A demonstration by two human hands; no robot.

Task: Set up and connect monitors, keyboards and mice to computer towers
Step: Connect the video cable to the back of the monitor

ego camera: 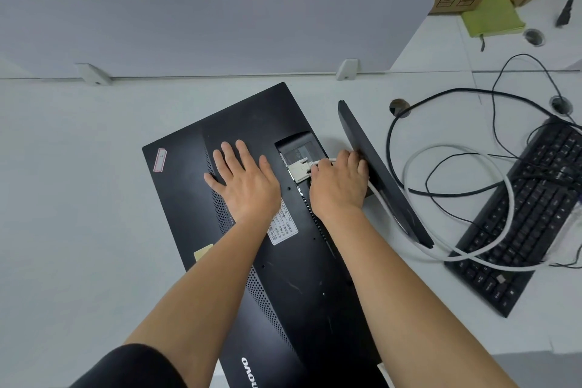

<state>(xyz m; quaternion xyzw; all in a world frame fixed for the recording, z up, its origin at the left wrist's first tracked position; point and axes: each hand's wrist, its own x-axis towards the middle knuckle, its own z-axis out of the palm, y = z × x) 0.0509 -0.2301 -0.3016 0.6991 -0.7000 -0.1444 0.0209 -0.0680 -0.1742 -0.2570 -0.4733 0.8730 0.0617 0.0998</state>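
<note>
Left hand: fingers straight, pressed flat on the back of the black monitor, which lies face down beneath both hands. Right hand: curled round the white cable at its connector, in the rear recess. Stand base edge just right of it, keyboard farther right, divider beyond, and desk surface running leftward.

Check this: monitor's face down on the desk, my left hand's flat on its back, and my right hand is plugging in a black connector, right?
Not quite: the head view shows the connector is white, not black. The rest holds: the monitor lies face down on the desk, left hand flat on its back, right hand gripping the connector.
</note>
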